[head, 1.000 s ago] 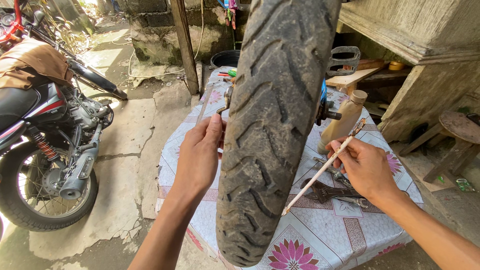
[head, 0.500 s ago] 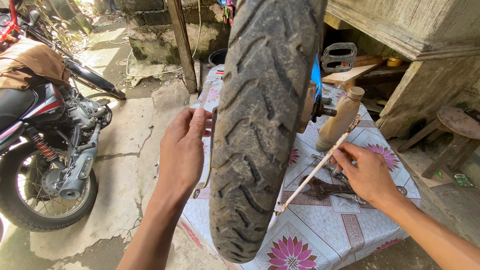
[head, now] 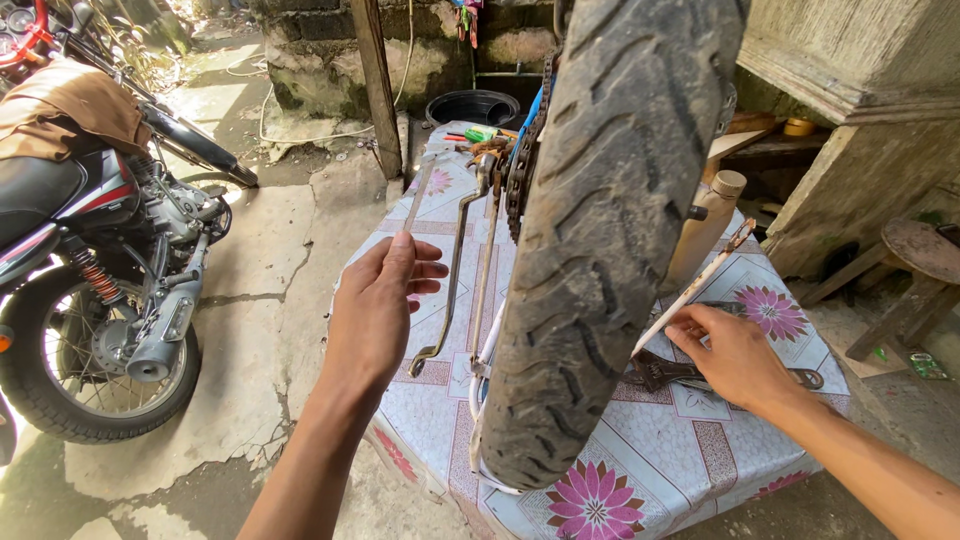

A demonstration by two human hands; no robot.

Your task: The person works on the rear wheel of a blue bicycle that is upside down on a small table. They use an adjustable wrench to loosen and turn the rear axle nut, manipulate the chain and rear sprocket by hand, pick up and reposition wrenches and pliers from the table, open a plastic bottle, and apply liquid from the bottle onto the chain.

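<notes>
Standing upright on its tread, the motorcycle tyre (head: 610, 230) fills the middle of the view, its lower edge resting on a table (head: 700, 470) covered with a flowered cloth. Its round face runs away from the person, so one hand is on each side of it. The rubber is worn and dusty grey, with chunky angled grooves, and a chain sprocket (head: 520, 170) shows on its left side.

The left hand (head: 375, 310) hovers open just left of the tyre, fingers loosely spread, not touching it; a bent metal rod (head: 450, 270) hangs between the two. The right hand (head: 730, 355) is on the far side, low over the table, pinching the bottom end of a thin pale stick (head: 695, 285). The stick slants up and to the right, its lower end right against the tyre's side. A dark wrench (head: 665, 372) lies under that hand. A parked motorbike (head: 90, 260) is well apart on the left.
</notes>
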